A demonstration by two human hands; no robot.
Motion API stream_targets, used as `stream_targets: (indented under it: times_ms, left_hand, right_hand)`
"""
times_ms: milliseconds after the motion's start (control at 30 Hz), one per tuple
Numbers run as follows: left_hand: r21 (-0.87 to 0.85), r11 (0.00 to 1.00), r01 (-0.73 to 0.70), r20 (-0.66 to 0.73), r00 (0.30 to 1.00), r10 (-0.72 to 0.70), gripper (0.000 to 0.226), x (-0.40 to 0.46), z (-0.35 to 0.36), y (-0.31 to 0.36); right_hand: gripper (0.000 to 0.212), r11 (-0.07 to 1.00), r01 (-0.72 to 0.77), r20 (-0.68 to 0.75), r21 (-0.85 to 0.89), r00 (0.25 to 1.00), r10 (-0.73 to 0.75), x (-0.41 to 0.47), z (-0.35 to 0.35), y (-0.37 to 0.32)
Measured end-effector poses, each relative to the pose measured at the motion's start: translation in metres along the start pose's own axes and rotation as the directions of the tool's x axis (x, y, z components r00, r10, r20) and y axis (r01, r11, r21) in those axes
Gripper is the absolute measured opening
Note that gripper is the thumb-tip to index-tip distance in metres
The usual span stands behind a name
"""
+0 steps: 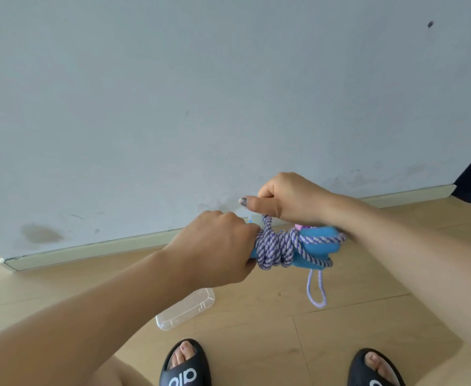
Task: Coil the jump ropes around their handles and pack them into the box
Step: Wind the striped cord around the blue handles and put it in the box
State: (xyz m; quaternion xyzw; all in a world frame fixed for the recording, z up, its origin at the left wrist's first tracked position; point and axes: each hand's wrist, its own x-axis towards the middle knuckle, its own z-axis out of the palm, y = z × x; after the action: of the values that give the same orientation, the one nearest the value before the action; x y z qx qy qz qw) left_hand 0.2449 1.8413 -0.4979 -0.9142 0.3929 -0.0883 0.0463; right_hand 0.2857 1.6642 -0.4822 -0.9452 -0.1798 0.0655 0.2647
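L hand (217,246) is fisted round one end of the blue handles (316,246), fingers curled tight, knuckles up, held in the air above the wood floor (256,302) and not resting on anything. The purple-and-white jump rope (276,246) is wound in several thick turns round the handles' mid section, right against the L hand's fingers; a couple of looser strands cross diagonally toward the far end of the handles by the R wrist. A short lavender loop (316,291) hangs down from under the handles, clear of the floor.

R hand (290,199) sits just above the bundle, fingers curled in, thumb stuck out to the left. A bit of rope rises from the coil to the underside of this hand, so it looks to be pinching the rope, tho the contact itself is hidden by the fingers. A small pink part (298,227) shows just under the R hand; can't tell what it is.

Clear plastic box (185,309) lies on the floor below the L forearm, near the wall side, well apart from the bundle. Two feet in black slides (185,369) at the bottom edge. Pale wall (201,93) w/ a skirting board (89,250) behind.
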Motion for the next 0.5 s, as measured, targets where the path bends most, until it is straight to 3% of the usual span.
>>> stream_targets:
  times_ms: [67,133,200,300,400,433,500]
  left_hand:
    - [-0.159,0.987,-0.031,-0.145,0.989,0.008,0.024,-0.002,-0.006,-0.004]
    - [-0.323,0.945,0.049,-0.217,0.968,-0.125,0.037,-0.003,-0.010,-0.012]
    - [-0.447,0.877,0.178,-0.153,0.950,-0.271,0.040,-0.001,-0.011,-0.023]
    - [-0.476,0.801,0.364,-0.049,0.898,-0.437,0.044,0.003,-0.006,-0.041]
    - [-0.569,0.602,0.560,0.124,0.782,-0.611,0.037,0.007,0.003,-0.061]
    - [-0.543,0.581,0.607,0.169,0.756,-0.632,0.035,0.007,0.006,-0.066]
    - [-0.394,0.669,0.630,0.211,0.771,-0.601,0.032,0.004,0.016,-0.074]
  right_hand:
    - [0.057,0.976,-0.105,0.059,0.191,0.994,0.095,-0.009,0.003,0.010]
    - [0.044,0.935,-0.268,0.139,0.231,0.961,0.241,-0.019,0.014,0.019]
    - [0.040,0.918,-0.294,0.131,0.268,0.955,0.267,-0.017,0.030,0.021]
    - [0.046,0.872,-0.262,0.071,0.414,0.964,0.256,-0.010,0.041,0.011]
    - [0.057,0.938,-0.220,0.029,0.267,0.975,0.220,-0.029,0.037,0.002]
    - [0.057,0.965,-0.180,0.005,0.192,0.983,0.182,-0.037,0.034,-0.005]
    - [0.057,0.998,-0.064,-0.059,-0.017,0.996,0.062,-0.048,0.030,-0.019]
